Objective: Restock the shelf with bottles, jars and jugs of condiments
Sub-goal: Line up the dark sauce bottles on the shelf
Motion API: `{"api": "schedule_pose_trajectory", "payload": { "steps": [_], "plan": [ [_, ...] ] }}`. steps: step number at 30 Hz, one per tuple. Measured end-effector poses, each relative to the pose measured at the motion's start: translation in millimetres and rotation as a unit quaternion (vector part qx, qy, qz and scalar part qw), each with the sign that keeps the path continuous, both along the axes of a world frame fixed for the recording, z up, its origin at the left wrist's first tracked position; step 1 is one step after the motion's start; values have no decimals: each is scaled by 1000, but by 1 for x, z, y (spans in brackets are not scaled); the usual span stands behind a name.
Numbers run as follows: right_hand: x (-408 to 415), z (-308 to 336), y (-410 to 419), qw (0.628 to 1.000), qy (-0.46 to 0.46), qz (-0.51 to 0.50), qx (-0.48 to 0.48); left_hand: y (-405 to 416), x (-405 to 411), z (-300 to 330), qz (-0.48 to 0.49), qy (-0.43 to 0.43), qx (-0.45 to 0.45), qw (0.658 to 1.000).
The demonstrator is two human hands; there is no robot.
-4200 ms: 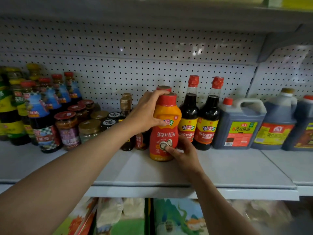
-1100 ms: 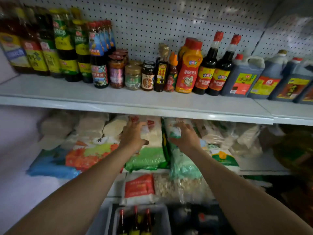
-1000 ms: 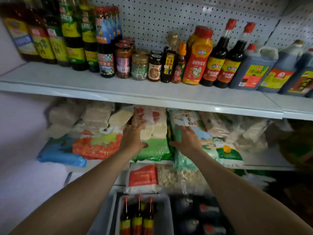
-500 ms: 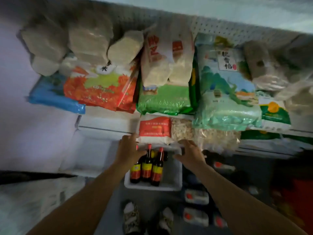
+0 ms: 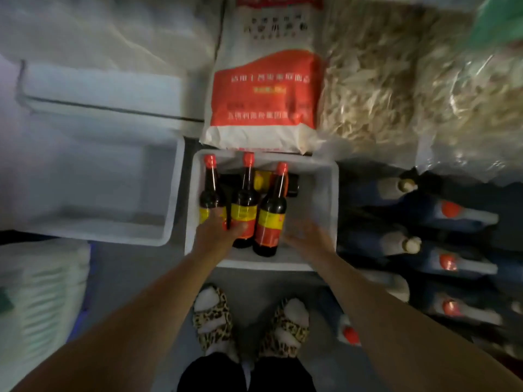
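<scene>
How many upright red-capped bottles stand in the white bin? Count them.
3, in a row: left bottle at the left hand, middle bottle, right bottle. More may lie behind.

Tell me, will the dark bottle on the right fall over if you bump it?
Probably. That bottle is tall and narrow, so likely tippy. It stands free in the white bin, with open space on its right. It looks full and dark, so probably heavy for its size.

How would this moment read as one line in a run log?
stage: picking stock | left hand: grips two bottles in white bin | right hand: open, blurred, beside third bottle
</scene>
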State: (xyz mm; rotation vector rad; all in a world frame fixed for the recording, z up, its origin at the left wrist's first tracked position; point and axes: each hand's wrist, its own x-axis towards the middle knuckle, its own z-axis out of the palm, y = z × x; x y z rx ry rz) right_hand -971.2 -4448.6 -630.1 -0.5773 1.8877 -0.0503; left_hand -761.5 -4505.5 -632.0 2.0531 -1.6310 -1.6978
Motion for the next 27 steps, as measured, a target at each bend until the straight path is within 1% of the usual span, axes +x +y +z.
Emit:
{"api": "schedule_pose_trajectory", "payload": {
  "steps": [3,5,8,10,13,16,20,23,27],
  "plan": [
    [4,-63,4,998,-25,-63,-2,-2,-8,-57,1,-8,3,1000],
    [3,-98,5,994,-44,-101,-13,-3,-18,-85,25,1,4,1000],
    [1,-139,4,983,-92,-155,-32,-5,-28,-114,45,-11,-27,999],
    [1,-159,5,974,-132,-179,-46,-6,-32,-130,54,-19,-30,998],
    [1,-175,6,960,-193,-189,-67,-9,-33,-149,69,-32,-8,997],
    [4,-187,10,949,-248,-185,-62,-15,-31,-162,85,-21,38,995],
    [6,-195,14,945,-249,-202,-68,-17,-24,-170,100,14,90,991],
    [1,-199,12,946,-264,-178,-56,-15,-20,-172,81,23,100,991],
    [-4,-202,11,937,-297,-182,-32,-15,-21,-177,72,34,105,991]
  ]
}}
